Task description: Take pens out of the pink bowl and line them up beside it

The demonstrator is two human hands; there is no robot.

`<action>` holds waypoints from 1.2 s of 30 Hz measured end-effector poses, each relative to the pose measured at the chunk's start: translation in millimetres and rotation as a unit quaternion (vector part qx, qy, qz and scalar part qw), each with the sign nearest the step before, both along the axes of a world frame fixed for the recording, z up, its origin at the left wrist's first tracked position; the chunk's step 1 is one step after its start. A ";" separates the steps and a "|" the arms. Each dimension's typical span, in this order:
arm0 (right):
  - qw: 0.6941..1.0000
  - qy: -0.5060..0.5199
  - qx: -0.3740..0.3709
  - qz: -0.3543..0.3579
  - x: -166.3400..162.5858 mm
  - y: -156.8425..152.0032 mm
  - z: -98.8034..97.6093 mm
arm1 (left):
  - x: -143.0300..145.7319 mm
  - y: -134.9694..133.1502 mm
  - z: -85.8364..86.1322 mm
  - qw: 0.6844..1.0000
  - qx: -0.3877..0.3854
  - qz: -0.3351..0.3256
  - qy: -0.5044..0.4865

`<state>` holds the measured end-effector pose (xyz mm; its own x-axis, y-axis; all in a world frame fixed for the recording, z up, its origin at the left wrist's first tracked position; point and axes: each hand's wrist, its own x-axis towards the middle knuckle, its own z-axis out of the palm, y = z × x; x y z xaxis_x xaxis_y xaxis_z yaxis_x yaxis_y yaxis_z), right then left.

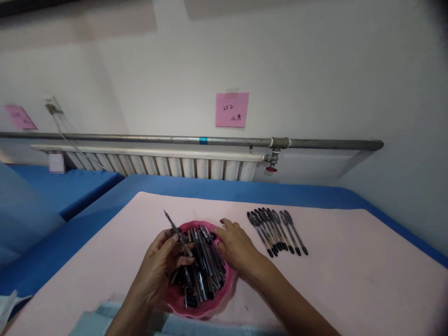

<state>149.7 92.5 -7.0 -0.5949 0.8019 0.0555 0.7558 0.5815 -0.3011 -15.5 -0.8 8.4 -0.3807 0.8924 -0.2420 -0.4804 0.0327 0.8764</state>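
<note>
My left hand (159, 259) is closed round an uncapped pen (182, 242) with a clear barrel, its tip slanting up to the left. This hand is over the left side of a pink basket (229, 291) with a wavy rim. Inside lies a heap of pen parts (206, 261), clear barrels and black pieces mixed together. At the basket's upper right rim is my right hand (236, 245), its fingers apart and reaching to the pens there. Whether its fingertips touch a black piece is hard to make out. A row of capped pens (276, 231) lies to the right of that hand.
Pink sheeting (332, 280) covers the blue table (224, 189). Behind stand a white radiator (196, 167) and a metal pipe with a red valve handle (271, 169). A pink note (232, 110) is on the wall. Light blue cloth (94, 322) shows at the near edge.
</note>
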 end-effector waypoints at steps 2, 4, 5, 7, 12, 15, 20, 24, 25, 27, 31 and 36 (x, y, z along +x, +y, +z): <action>1.000 -0.014 0.004 0.017 -5.1 4.2 -3.2 | -0.3 -0.3 0.2 1.000 -0.001 -0.003 0.002; 0.999 -0.019 0.009 0.027 -8.0 6.5 -4.9 | -0.3 -0.2 -0.1 1.000 -0.008 -0.004 0.004; 0.999 -0.020 0.011 0.029 -8.8 7.0 -5.3 | -0.2 -0.1 -0.5 1.000 -0.012 -0.006 0.004; 0.999 -0.022 0.013 0.032 -9.6 7.3 -5.4 | 0.6 0.2 -1.5 1.000 -0.016 -0.011 0.003; 0.999 -0.024 0.008 0.045 -10.9 8.6 -6.2 | 2.5 0.7 -2.7 1.000 -0.020 -0.014 -0.001; 0.999 -0.020 0.004 0.046 -11.6 9.8 -7.7 | 2.8 0.7 -2.4 1.000 -0.023 -0.015 -0.001; 0.999 0.003 0.004 0.046 -10.2 8.6 -9.8 | 1.6 0.0 -1.4 1.000 -0.026 -0.010 0.004; 0.999 0.031 0.012 0.037 -9.3 8.7 -11.6 | 1.5 0.0 -0.7 1.000 -0.024 0.001 0.005; 0.999 0.036 0.012 0.037 -9.4 9.2 -11.8 | 1.6 0.1 -0.5 1.000 -0.025 0.004 0.006; 0.998 0.045 0.010 0.037 -9.3 9.9 -10.8 | 1.9 0.3 0.0 1.000 -0.028 0.007 0.010; 0.998 0.056 0.017 0.030 -4.6 6.4 4.6 | 1.1 0.7 0.2 0.999 -0.034 0.014 0.011; 0.995 -0.033 -0.050 0.085 5.5 -11.0 38.4 | -1.4 0.3 -0.2 1.000 -0.028 -0.003 0.009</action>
